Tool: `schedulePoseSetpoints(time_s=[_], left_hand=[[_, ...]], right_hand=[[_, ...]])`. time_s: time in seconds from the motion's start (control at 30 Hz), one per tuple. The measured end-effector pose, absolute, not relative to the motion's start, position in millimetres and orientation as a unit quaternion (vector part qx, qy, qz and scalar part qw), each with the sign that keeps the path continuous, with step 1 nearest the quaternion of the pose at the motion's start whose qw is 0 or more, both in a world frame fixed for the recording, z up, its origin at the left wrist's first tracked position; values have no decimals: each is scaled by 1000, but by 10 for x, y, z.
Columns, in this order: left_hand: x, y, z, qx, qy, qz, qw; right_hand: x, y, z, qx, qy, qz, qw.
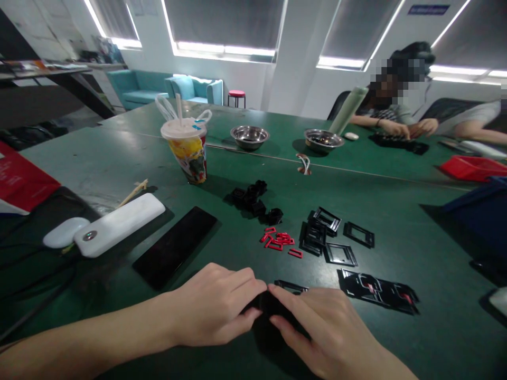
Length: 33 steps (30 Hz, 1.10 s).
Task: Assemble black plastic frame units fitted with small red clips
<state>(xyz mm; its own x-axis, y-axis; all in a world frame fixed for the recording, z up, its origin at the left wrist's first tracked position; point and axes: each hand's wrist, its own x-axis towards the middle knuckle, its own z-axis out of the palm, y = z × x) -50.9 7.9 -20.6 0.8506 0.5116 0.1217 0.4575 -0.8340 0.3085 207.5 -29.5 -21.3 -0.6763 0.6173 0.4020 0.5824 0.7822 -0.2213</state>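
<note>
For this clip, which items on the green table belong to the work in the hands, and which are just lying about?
Likely in use: left hand and right hand, both pinching a small black part; red clips; black frames; chunky black pieces; row of joined parts.
Lying about: drink cup; dark phone; white power bank; white mouse; steel bowl; red bag.

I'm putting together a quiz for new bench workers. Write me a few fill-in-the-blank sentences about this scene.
1. The left hand and the right hand pinch one small ____ part between them.
2. The pile of small clips beyond the hands is ____.
3. The cup with a straw stands on a ____ table.
Missing words: black; red; green.
</note>
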Motion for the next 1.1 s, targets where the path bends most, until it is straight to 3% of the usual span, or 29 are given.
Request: schedulePoseSetpoints(time_s=[1.1], left_hand=[[-514,90,-211,956,256,93,108]], right_hand=[[2107,-332,-275,-329,-920,18,214]])
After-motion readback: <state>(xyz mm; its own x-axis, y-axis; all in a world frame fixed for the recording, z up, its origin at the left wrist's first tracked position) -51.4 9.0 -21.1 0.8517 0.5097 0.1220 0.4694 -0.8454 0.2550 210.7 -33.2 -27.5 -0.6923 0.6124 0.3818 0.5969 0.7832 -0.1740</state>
